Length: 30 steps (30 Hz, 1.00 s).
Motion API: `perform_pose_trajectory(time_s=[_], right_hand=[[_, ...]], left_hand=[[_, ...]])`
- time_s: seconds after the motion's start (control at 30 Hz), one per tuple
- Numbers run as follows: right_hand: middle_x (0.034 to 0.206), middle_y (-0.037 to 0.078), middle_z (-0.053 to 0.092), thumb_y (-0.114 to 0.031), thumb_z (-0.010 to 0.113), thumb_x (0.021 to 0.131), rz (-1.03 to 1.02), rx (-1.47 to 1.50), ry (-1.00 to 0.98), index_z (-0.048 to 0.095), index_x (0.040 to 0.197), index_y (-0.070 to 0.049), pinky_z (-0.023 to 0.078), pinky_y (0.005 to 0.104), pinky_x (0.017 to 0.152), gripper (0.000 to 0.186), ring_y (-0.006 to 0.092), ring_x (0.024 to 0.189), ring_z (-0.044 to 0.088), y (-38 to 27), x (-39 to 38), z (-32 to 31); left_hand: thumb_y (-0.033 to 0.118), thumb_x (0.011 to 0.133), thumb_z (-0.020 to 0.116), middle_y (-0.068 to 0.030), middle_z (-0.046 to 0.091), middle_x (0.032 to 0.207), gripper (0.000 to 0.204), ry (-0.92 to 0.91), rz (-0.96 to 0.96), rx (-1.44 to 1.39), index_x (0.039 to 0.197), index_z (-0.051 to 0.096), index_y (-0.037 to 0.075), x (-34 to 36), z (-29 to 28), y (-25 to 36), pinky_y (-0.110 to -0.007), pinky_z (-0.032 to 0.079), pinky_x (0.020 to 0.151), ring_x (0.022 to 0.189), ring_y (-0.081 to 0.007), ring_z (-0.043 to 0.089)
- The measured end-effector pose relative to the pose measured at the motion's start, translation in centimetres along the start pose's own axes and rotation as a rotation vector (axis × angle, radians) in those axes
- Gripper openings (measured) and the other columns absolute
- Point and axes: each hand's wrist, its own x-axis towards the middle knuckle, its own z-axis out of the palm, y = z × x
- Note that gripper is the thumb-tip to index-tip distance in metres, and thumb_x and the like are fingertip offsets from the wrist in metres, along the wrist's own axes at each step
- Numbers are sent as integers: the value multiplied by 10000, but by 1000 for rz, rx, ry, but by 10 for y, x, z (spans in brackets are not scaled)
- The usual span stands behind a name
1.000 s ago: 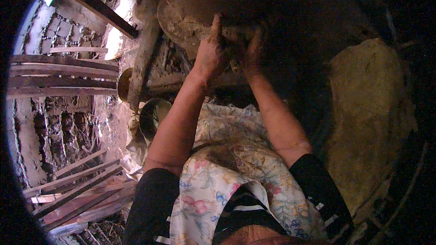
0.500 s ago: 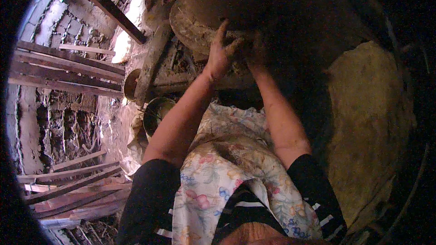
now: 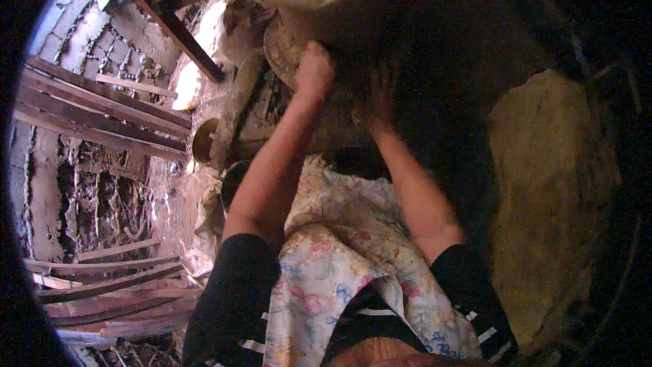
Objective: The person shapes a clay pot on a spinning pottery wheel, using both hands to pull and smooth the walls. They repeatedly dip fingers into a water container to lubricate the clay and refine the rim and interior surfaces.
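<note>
A large grey-brown clay vessel [image 3: 326, 17] with a wavy, notched rim stands at the top middle, on a round clay-smeared disc [image 3: 277, 58]. My left hand [image 3: 316, 71] is closed at the vessel's lower near side, its fingers curled in. Whatever it may hold is hidden. To its right, in deep shadow, my right hand [image 3: 382, 95] is held with its fingers stretched out toward the lower part of the vessel. Darkness hides whether those fingertips touch the clay. A stained floral cloth [image 3: 339, 231] covers my lap.
Left of the disc, a wooden beam [image 3: 241, 98] runs beside a small round bowl [image 3: 206, 141]. A dark container [image 3: 232, 180] is partly behind my left forearm. Wooden slats [image 3: 102, 105] and a block wall [image 3: 75, 34] are farther left. A yellowish-brown sheet [image 3: 553, 211] lies at right.
My left hand has gone from spread, pointing fingers to a curled shape. My right hand's fingers now show stretched out. The view has shifted, so more of the vessel's rim and opening shows.
</note>
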Motion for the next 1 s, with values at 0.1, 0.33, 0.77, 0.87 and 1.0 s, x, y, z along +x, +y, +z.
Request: perform_pose_trajectory(time_s=[0.1,0.33,0.77,0.87,1.0], right_hand=[[1363,222,324,-316,611,768,-93,-107,-27,366,1320,-53,168,557,1075,659,432,1271,259,-6,3,-2],[1402,195,284,-461,650,722,-65,-262,-105,347,1329,4,128,514,1102,823,420,1328,158,-10,-1,-12],[1444,229,177,-439,657,745,133,-229,-247,280,1371,16,66,492,1116,861,421,1355,55,-18,-7,-15],[1442,230,181,-465,617,771,167,-117,-286,287,1376,-11,48,504,1113,825,423,1354,56,-15,-10,-12],[1444,220,187,-466,606,775,-24,-454,-284,309,1374,-45,40,516,1108,790,417,1350,75,-15,-10,-8]], left_hand=[[237,821,532,-230,620,977,335,-114,139,-266,1063,563,9,-22,9,18,-436,465,780,934,-404,578],[197,801,567,-179,633,953,296,94,130,-563,1033,563,13,-44,-9,-7,-378,459,744,847,-319,600],[92,784,549,-149,611,936,345,205,359,-662,1118,509,18,-32,-2,-18,-356,466,768,871,-286,584],[90,789,561,-143,611,959,383,-1,121,-733,1157,484,14,-21,6,-17,-336,477,755,883,-234,584],[91,784,578,-151,614,987,458,16,251,-510,1214,447,0,-2,6,-18,-318,493,694,832,-206,591]])
